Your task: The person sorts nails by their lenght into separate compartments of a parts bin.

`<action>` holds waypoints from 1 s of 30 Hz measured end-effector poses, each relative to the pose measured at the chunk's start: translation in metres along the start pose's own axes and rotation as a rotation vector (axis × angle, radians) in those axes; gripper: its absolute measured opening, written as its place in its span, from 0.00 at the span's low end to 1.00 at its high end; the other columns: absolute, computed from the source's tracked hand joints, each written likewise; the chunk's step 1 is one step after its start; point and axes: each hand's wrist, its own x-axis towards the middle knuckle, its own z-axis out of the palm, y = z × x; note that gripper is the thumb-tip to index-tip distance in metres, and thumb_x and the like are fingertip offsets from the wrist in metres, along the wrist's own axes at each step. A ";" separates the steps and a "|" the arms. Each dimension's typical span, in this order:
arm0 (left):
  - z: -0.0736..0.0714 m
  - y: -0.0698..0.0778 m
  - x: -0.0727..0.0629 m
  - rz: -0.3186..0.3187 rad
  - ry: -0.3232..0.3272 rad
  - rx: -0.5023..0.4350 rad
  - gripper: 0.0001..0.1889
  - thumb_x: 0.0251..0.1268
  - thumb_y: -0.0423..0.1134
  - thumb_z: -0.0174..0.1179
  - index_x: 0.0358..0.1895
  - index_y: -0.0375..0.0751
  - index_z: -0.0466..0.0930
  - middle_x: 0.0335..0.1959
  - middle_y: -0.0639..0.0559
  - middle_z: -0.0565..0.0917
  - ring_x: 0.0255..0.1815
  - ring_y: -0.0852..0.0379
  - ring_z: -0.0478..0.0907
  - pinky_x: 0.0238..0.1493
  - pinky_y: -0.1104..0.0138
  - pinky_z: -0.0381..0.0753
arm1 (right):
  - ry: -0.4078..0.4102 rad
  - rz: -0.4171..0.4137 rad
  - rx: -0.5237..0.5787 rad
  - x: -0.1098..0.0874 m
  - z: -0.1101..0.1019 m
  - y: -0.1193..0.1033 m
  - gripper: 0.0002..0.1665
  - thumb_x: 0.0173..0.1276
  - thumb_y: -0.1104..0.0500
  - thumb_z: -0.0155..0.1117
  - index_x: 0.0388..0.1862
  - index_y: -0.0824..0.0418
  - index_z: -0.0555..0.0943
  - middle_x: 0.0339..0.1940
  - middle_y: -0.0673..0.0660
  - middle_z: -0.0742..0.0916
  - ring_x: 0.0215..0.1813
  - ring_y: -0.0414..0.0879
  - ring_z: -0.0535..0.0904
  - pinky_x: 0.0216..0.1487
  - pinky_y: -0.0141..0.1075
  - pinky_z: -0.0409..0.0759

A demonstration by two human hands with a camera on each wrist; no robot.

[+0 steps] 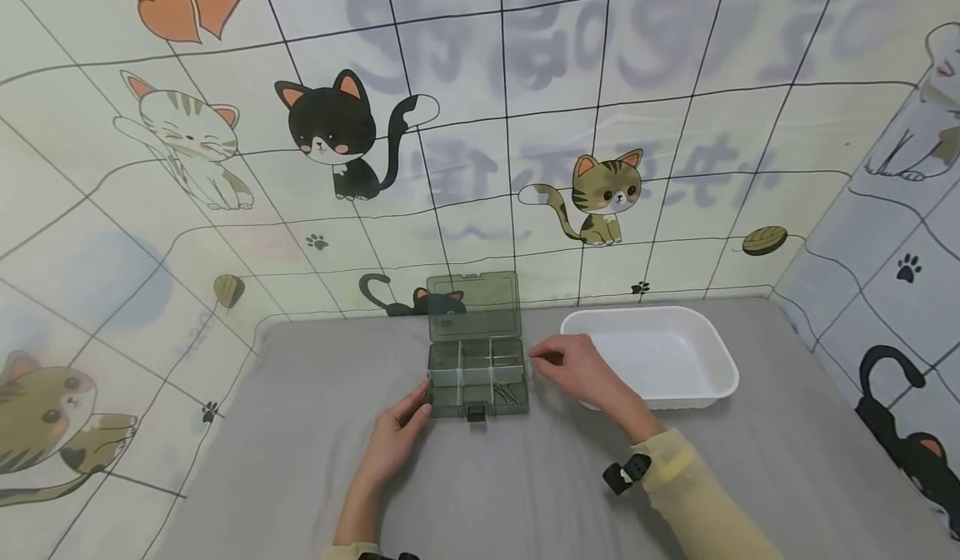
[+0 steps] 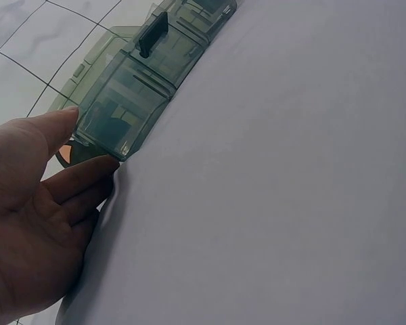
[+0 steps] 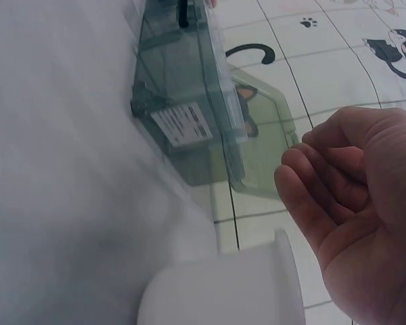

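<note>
A translucent grey-green compartment box point(image 1: 477, 406) stands on the table, its lid point(image 1: 474, 306) raised at the back. Several thin metal pieces point(image 1: 507, 393), like nails or screws, lie in its front right compartment. At the box's left side is my left hand point(image 1: 395, 435), its thumb and fairly straight fingertips against the wall; the left wrist view shows them around the lower corner. My right hand point(image 1: 577, 368) is just right of the box, thumb and index fingertips point(image 3: 310, 139) brought together, other fingers curled. I cannot tell whether something small is pinched there.
A white plastic tray point(image 1: 723, 377) stands to the right, partly behind the right forearm. Grey cloth point(image 1: 315, 377) covers the table, and a cat-print sheet point(image 1: 465, 168) forms the walls. A black clasp point(image 1: 476, 412) projects from the box's front. The box's side bears a white label point(image 3: 181, 125).
</note>
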 end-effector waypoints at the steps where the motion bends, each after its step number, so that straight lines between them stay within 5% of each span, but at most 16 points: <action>1: 0.000 0.000 0.000 0.001 0.000 0.000 0.24 0.78 0.41 0.59 0.74 0.49 0.74 0.71 0.46 0.75 0.73 0.46 0.69 0.69 0.51 0.71 | 0.005 0.001 0.009 -0.001 -0.003 0.001 0.12 0.71 0.65 0.63 0.49 0.65 0.89 0.46 0.57 0.90 0.46 0.49 0.85 0.48 0.43 0.84; 16: 0.000 -0.002 -0.001 -0.007 -0.001 -0.004 0.25 0.78 0.41 0.60 0.74 0.51 0.74 0.71 0.49 0.75 0.75 0.49 0.67 0.72 0.51 0.67 | 0.147 0.049 -0.024 -0.008 -0.031 0.037 0.10 0.68 0.67 0.68 0.47 0.66 0.89 0.41 0.56 0.91 0.42 0.49 0.86 0.45 0.42 0.84; 30: 0.001 0.000 -0.001 -0.003 -0.004 -0.005 0.24 0.78 0.41 0.60 0.74 0.49 0.74 0.72 0.49 0.75 0.75 0.48 0.66 0.73 0.50 0.65 | 0.084 0.177 -0.136 -0.008 -0.042 0.067 0.11 0.66 0.69 0.66 0.46 0.70 0.86 0.36 0.57 0.89 0.41 0.51 0.83 0.44 0.46 0.82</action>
